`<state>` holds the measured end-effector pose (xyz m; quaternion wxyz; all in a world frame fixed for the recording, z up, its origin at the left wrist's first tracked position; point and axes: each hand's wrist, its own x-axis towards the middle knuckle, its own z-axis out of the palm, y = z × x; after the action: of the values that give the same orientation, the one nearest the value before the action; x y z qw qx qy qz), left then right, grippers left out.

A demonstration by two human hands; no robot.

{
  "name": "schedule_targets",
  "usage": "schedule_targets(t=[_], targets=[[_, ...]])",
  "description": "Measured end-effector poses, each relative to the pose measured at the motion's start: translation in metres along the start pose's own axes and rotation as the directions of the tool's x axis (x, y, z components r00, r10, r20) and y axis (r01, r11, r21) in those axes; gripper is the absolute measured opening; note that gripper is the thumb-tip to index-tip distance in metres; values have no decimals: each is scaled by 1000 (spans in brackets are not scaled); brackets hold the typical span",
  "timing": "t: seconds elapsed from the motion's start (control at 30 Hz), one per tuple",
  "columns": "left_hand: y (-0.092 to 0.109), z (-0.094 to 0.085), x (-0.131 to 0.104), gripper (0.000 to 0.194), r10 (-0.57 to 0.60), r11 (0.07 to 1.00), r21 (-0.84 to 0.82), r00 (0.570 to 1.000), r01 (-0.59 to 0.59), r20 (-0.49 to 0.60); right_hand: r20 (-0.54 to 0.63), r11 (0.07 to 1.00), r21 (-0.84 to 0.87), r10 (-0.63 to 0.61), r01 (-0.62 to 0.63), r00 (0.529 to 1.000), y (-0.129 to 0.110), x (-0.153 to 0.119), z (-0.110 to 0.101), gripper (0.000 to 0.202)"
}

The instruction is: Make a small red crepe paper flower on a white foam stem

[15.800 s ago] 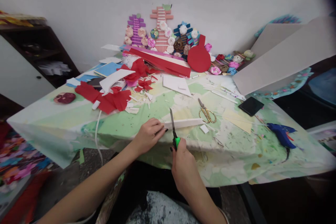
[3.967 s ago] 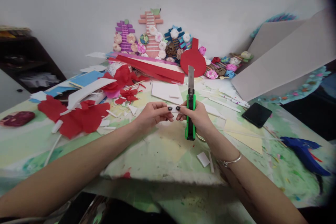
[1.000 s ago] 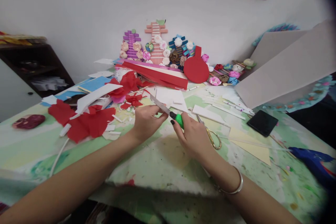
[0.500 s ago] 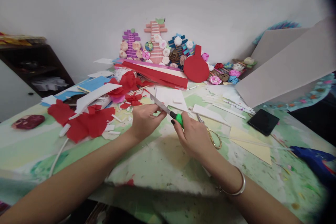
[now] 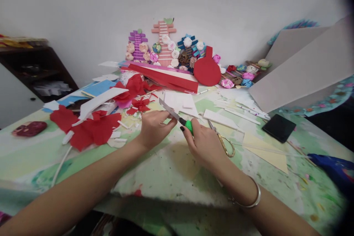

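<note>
My right hand (image 5: 204, 141) is closed round the green handle of a utility knife (image 5: 173, 113), its long blade pointing up and to the left. Against the blade are the curled fingers of my left hand (image 5: 156, 127), thumb and fingertips pinched together. Whatever lies between those left fingertips, if anything, is hidden or too small to name. Gold-handled scissors (image 5: 227, 146) lie on the table just past my right hand. A white foam strip (image 5: 222, 120) rests behind them, and a white sheet (image 5: 177, 101) lies beyond the blade.
Red crepe paper (image 5: 95, 131) and white offcuts cover the left side. A red round cutout with a stem (image 5: 207, 70) leans among paper-flower crafts at the wall. To the right are a black phone-like slab (image 5: 278, 128), a blue glue gun (image 5: 330, 169) and a large grey board (image 5: 301, 70).
The view has shifted very slightly. Both hands keep nearly the same pose, with the knife blade still by my left fingers.
</note>
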<state>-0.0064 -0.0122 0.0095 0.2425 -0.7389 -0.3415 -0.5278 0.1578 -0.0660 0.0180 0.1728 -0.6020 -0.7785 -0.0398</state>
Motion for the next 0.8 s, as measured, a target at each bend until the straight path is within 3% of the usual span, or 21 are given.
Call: schedule_targets(t=[0.27,0.6,0.8], targets=[[-5,-4,5,11,-45,998,-46,999,44,-20,6,998,51,24,-25,1000,7,2,0,34],[1,-1,0,13,-10,1000,-25,999,11,47,31,994,110,17,-20,999,-2,0,-2,29],[0,-2,2,14,21,999,-27,1000,-21,17,15,994,108,4,-5,1000,-1,0,0,32]])
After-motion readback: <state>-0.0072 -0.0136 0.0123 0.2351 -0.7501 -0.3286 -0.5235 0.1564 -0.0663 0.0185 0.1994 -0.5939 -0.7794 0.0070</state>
